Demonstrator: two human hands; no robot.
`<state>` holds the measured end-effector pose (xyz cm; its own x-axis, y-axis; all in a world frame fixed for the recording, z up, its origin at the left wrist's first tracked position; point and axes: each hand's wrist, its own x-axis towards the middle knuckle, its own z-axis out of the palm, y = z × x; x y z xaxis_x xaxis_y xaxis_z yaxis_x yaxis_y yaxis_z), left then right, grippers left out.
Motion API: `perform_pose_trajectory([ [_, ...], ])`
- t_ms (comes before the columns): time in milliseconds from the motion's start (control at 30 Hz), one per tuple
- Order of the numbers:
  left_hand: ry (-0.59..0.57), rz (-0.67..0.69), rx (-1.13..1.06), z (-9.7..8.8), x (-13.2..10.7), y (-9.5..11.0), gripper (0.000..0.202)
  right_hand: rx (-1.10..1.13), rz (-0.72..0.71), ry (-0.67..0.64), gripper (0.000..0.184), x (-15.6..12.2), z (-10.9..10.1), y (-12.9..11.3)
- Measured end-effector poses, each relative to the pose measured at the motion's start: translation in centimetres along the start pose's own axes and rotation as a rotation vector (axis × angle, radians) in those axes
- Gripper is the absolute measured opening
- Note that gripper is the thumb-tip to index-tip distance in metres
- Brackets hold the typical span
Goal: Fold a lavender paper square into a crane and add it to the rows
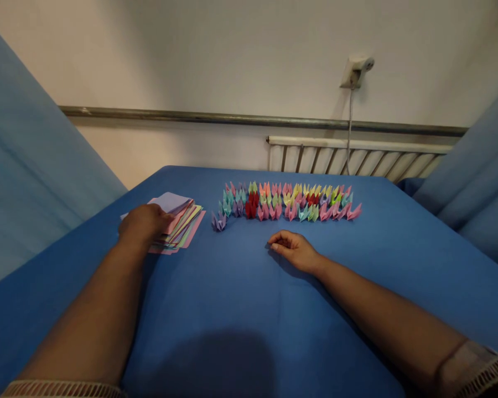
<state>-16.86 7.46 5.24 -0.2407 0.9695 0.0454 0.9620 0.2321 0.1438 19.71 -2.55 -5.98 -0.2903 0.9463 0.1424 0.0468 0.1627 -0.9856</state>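
Note:
My left hand [143, 224] rests on a stack of coloured paper squares [181, 220], its fingers curled over the near edge of the top lilac sheet. My right hand [294, 249] lies on the blue cloth in the middle, fingers loosely curled inward with nothing visible in them. Beyond it stand several rows of small folded paper cranes [290, 202] in pink, yellow, red, green and purple. One purple crane [218, 221] stands apart at the left end of the rows, between the stack and the rest.
The blue cloth-covered table [240, 309] fills the view. Blue fabric [29, 166] rises on the left and on the right. Behind the table are a metal rail [232, 117], a radiator [357, 155] and a wall socket with a cable [356, 71].

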Motion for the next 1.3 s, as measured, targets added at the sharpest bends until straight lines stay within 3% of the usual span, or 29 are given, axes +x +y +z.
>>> perform_pose_trajectory([
  [200,-0.016,-0.046,0.033,0.1,-0.1,0.1,0.045,0.003,-0.003,0.009,0.017,0.0,0.1,0.0],
  [367,-0.014,-0.019,0.024,0.1,-0.6,0.4,0.037,-0.024,0.000,0.000,0.017,-0.1,0.1,-0.1],
  [600,-0.038,-0.091,-0.077,-0.2,-1.9,1.7,0.038,-0.048,-0.008,-0.005,0.015,-0.3,0.0,-0.2],
  [800,0.029,-0.001,0.069,-0.2,-1.5,1.1,0.031,-0.069,-0.008,-0.001,0.012,-0.2,0.1,-0.3],
  [1167,-0.006,-0.059,0.065,-0.2,-0.8,0.6,0.028,-0.051,-0.017,0.010,0.016,-0.1,0.2,-0.2],
  [1300,0.008,-0.092,-0.008,0.2,-0.1,0.0,0.039,-0.066,-0.019,0.012,0.013,-0.1,0.2,-0.2],
])
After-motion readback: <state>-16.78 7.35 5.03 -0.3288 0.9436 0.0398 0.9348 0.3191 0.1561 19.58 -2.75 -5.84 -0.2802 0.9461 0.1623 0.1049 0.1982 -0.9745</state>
